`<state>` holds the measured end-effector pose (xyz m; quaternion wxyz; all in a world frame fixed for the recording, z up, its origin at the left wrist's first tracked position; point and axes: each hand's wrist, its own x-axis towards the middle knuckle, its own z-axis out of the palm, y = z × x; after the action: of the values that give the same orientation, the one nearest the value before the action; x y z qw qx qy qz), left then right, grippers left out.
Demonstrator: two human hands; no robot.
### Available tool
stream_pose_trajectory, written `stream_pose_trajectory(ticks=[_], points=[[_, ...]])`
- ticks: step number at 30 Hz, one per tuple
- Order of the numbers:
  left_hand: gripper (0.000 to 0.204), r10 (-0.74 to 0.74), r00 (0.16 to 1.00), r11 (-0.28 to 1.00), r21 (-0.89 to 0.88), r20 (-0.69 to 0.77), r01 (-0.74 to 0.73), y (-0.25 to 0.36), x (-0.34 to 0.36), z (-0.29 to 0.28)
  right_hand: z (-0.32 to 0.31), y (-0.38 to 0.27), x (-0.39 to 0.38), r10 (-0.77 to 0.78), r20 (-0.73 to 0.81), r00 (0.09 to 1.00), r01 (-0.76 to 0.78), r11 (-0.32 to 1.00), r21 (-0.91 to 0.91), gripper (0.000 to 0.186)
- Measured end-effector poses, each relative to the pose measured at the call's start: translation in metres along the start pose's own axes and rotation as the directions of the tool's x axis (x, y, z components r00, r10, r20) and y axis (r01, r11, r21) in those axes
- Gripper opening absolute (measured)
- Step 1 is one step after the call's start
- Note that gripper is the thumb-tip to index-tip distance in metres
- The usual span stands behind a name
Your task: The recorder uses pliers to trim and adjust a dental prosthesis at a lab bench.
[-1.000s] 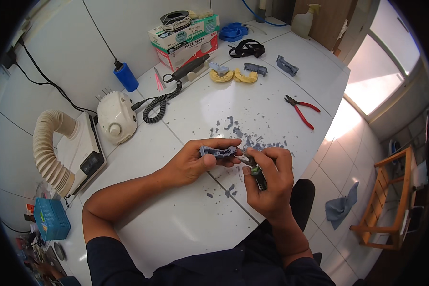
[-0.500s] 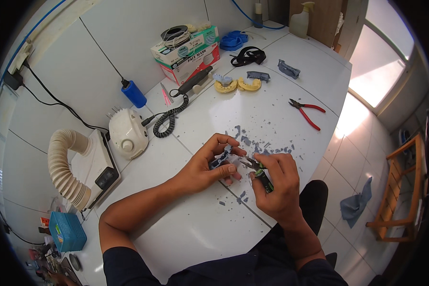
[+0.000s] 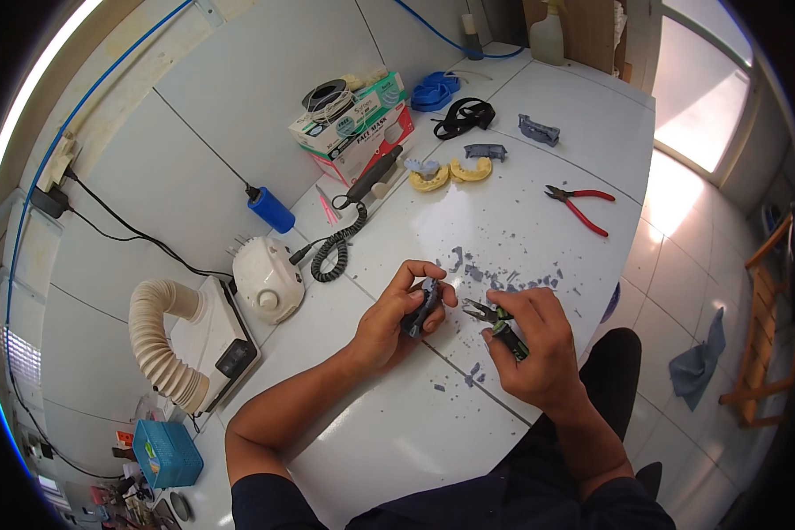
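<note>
My left hand (image 3: 384, 322) grips a dark grey-blue dental mould piece (image 3: 426, 307) between thumb and fingers, turned on its side above the table. In my right hand (image 3: 543, 353) is a pair of green-and-black-handled cutting pliers (image 3: 510, 343). Their jaws point left toward the mould piece and stand a little apart from it. Grey-blue scraps (image 3: 473, 273) lie scattered on the white table around both hands. Farther back sit yellow dental casts (image 3: 471, 171), one with a pale blue-grey piece on it. Two more grey-blue mould pieces (image 3: 539, 131) lie beyond the casts.
Red-handled cutters (image 3: 583, 205) lie at the right near the table edge. A white control unit (image 3: 268, 281) with a coiled cable and a dark handpiece (image 3: 375, 177), plus a hose-fitted machine (image 3: 212, 340), occupy the left. Boxes (image 3: 353, 141) stand against the wall.
The pliers have drawn back slightly from the mould piece. My left hand has turned the piece, so more of its dark side shows. The whole view has shifted and tilted.
</note>
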<state>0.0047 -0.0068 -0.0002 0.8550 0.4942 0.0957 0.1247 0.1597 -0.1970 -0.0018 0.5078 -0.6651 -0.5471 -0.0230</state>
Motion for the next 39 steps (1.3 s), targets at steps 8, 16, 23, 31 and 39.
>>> stream_pose_trajectory(ticks=[8, 16, 23, 31, 39], points=[[0.034, 0.027, 0.999, 0.991, 0.129, -0.027, -0.023, 0.0, -0.002, -0.001, -0.002, -0.002, 0.002, -0.023, 0.056, 0.998, 0.023, 1.0, -0.014, 0.047], [0.032, 0.037, 0.999, 0.979, 0.199, 0.0, -0.036, 0.001, -0.005, 0.007, 0.0, 0.0, -0.001, -0.004, 0.073, 0.997, 0.004, 1.0, 0.006, 0.048], [0.031, 0.051, 0.998, 0.977, 0.204, 0.037, -0.058, 0.0, -0.005, 0.009, -0.001, -0.001, 0.0, -0.019, 0.066, 0.998, 0.019, 1.0, 0.0, 0.048], [0.046, 0.146, 0.987, 0.748, 0.66, -0.063, -0.069, 0.002, -0.009, 0.014, 0.0, -0.001, 0.001, -0.015, 0.063, 0.998, 0.014, 1.0, 0.021, 0.046], [0.04, 0.234, 0.971, 0.594, 0.797, -0.048, -0.104, 0.001, -0.01, 0.015, -0.001, 0.0, 0.0, -0.015, 0.074, 0.997, 0.013, 1.0, 0.025, 0.047]])
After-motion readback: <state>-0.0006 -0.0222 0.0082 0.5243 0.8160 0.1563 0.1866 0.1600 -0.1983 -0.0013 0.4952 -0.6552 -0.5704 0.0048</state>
